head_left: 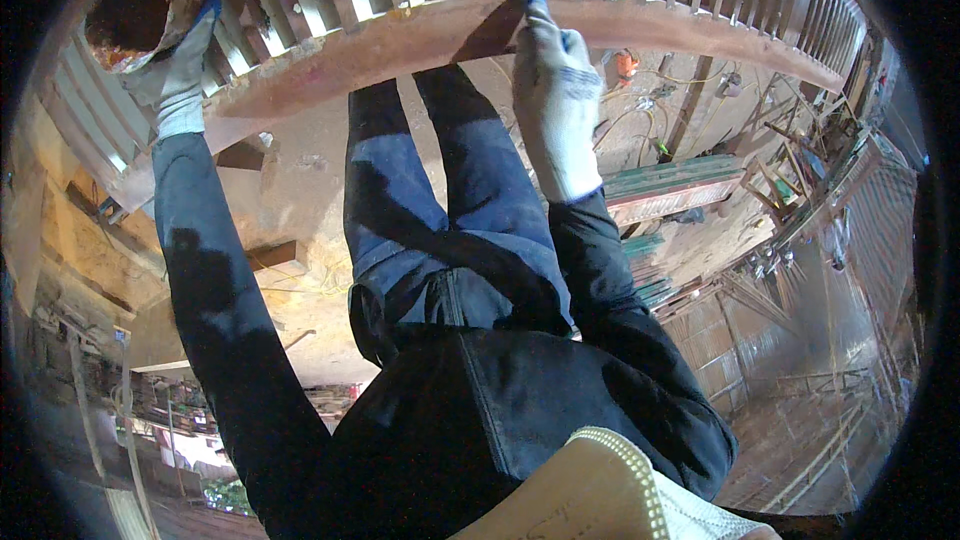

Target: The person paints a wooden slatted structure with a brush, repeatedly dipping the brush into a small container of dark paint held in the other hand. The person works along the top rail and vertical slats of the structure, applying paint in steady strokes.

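My left hand (pixel 182 80), in a whitish work glove with a blue fingertip, grips the near side of a rusty, hollow round pipe (pixel 180 0). One finger stretches along the pipe's side; the others are partly hidden. The pipe sits at the upper left on a slatted metal frame (pixel 395 35) with a reddish-brown beam along its near edge. Over this beam, right of the middle, my right hand (pixel 556 110) is closed in a matching glove, a blue fingertip reaching the slats. Whatever it holds, if anything, is hidden by the fingers.
Below the frame, cables and a small orange object (pixel 627 64) lie on the dusty ground to the right. Green and red metal lengths (pixel 675 188) are stacked nearby. A small block-like piece (pixel 280 256) lies left of my legs. Thin metal framing (pixel 790 170) stands farther right.
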Demonstrator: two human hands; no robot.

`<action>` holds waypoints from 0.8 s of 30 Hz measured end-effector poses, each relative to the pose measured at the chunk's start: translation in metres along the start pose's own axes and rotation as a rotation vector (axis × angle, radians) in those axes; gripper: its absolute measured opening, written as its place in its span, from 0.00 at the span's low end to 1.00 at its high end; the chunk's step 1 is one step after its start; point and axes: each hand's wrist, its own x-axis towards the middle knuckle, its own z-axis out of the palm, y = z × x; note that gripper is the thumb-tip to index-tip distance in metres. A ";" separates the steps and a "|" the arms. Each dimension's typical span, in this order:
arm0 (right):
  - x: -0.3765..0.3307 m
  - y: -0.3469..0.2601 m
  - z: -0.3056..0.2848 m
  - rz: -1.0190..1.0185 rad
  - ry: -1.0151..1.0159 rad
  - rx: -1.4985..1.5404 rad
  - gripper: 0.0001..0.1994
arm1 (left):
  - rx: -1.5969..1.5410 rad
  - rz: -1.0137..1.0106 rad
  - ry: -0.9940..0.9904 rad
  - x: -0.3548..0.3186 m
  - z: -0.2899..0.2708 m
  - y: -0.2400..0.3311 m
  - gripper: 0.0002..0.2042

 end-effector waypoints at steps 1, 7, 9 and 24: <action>-0.002 -0.003 0.004 -0.005 -0.032 -0.082 0.25 | -0.040 -0.010 0.001 0.002 0.002 0.001 0.25; -0.006 -0.009 -0.017 0.008 -0.008 0.177 0.19 | -0.195 -0.047 0.020 -0.012 0.011 -0.001 0.25; 0.004 -0.005 -0.015 0.096 0.028 0.078 0.19 | -0.246 -0.058 0.027 -0.014 0.014 0.000 0.25; -0.004 -0.015 0.000 0.021 -0.075 -0.002 0.26 | -1.084 -0.293 -0.136 0.014 0.006 -0.051 0.29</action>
